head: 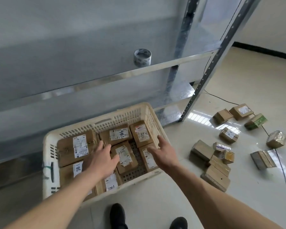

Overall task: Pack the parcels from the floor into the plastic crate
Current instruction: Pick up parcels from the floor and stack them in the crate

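Fingers [106, 147] of the left hand [101, 158] lie spread and relaxed over the boxes inside the crate [122, 119], gripping nothing; whether they touch the cardboard cannot be told. Those of the right hand [162, 153] are likewise apart and straight, above the crate's right side, holding nothing. Labelled parcels in the crate [80, 145] nearly cover its perforated bottom. To the right, more parcels on the floor [219, 167] lie scattered on pale tiles. Behind stands a metal shelf [106, 76] bearing a tape roll [142, 57].
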{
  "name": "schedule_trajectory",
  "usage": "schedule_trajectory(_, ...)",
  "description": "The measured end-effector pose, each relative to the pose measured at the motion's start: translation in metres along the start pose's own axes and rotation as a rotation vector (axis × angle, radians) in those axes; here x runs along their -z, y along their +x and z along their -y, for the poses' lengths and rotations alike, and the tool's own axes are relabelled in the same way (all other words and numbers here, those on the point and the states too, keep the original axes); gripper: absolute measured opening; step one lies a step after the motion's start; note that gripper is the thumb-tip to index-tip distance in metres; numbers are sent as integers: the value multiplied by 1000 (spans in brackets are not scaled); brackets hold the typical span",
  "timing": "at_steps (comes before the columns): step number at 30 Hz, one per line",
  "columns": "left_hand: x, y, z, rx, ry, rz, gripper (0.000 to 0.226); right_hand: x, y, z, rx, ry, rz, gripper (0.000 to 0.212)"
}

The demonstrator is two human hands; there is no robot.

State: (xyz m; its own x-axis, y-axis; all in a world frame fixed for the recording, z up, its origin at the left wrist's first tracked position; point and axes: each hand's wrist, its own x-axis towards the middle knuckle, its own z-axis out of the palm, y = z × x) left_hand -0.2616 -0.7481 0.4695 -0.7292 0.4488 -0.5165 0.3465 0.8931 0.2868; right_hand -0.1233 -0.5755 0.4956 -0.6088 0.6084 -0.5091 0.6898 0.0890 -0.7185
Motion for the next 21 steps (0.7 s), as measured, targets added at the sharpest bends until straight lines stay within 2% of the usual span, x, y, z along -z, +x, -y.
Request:
schedule_trajectory(3, -6, -9, -39, -14, 36, -25, 66, 44, -5, -18, 9, 59, -25, 52)
schedule_trajectory(8, -14, -24, -110, -53, 98, -75, 65, 119, -9, -44, -21, 86, -40, 79)
schedule_trajectory(17, -28, -45, -240, -207, 168, -147, 63, 245, -29, -90, 47, 94, -191, 61)
schedule_trajectory(21, -35, -48, -294, -282, 236, -147, 65, 286, -31, -111, 13, 112, -270, 74)
